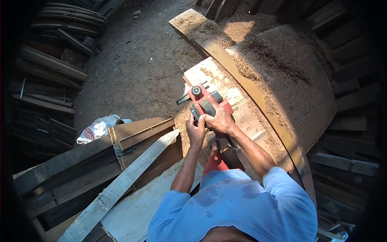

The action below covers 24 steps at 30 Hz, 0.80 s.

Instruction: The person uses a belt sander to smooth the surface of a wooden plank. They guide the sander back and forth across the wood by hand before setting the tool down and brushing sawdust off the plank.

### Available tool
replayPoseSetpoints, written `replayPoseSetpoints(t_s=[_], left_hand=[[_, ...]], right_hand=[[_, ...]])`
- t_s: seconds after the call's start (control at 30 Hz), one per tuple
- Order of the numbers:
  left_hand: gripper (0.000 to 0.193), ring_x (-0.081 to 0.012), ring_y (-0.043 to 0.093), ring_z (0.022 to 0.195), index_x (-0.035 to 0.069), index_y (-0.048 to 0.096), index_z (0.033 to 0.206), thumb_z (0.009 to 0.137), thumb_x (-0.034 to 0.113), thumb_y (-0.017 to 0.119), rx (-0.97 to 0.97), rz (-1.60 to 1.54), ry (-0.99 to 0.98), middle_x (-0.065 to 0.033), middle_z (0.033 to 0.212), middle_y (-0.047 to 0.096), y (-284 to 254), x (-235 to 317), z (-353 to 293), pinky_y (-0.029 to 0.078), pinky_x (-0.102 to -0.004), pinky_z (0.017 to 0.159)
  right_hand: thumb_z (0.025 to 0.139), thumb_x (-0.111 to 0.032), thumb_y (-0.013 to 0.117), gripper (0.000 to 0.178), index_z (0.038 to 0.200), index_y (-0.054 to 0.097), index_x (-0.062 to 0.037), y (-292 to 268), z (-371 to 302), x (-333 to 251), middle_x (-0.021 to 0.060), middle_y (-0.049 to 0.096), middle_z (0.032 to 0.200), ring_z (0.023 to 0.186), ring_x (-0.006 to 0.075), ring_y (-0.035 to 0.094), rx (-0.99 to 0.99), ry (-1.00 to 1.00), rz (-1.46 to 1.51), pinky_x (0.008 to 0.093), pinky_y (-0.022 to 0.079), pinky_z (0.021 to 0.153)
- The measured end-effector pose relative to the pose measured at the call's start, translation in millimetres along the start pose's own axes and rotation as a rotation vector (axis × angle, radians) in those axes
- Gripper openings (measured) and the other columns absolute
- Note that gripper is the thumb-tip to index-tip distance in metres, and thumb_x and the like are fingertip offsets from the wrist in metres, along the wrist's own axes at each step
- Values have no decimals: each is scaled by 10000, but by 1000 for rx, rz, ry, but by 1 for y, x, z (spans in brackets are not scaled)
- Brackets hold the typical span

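Note:
A red and black electric hand planer (204, 97) with a round black knob is held in front of my body. My right hand (221, 120) wraps round its black rear handle. On the planer's near left side, my left hand (195, 131) grips the body, its fingers partly hidden. Beneath and beyond the tool lies a pale wooden board (238, 107) scattered with shavings. Whether the planer's sole touches that board cannot be made out. Along the board's right side runs a long, curved wooden plank (252, 90) with a sunlit edge.
Heaps of wood shavings (278, 60) cover the surface to the right. Planks (60, 60) are stacked at the far left, with more boards (346, 123) along the right. A long grey plank (121, 189) slants at lower left, near a silvery bag (98, 128).

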<state>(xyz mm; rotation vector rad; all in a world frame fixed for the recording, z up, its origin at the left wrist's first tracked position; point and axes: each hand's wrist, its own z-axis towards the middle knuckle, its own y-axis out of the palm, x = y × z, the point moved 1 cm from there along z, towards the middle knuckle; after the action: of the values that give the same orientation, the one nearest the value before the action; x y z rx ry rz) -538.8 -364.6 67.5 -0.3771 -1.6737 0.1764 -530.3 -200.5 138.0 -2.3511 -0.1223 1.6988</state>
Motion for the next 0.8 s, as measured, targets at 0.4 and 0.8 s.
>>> replayPoseSetpoints(t_s=[0.4, 0.8], left_hand=[[534, -218, 618, 915, -37, 544, 1429, 998, 247, 682, -96, -47, -133, -151, 1113, 588, 19, 14, -141, 522, -374, 801], [390, -143, 672, 988, -5, 634, 1340, 1027, 225, 679, 5, -234, -7, -86, 1105, 742, -13, 24, 45, 534, -326, 886]], right_hand=[[905, -312, 764, 678, 1441, 549, 44, -17, -138, 51, 268, 723, 1158, 1088, 349, 727, -28, 6, 50, 412, 557, 942], [856, -359, 730, 482, 1075, 655, 64, 15, 49, -4, 241, 715, 918, 887, 342, 731, -62, 19, 39, 448, 572, 801]])
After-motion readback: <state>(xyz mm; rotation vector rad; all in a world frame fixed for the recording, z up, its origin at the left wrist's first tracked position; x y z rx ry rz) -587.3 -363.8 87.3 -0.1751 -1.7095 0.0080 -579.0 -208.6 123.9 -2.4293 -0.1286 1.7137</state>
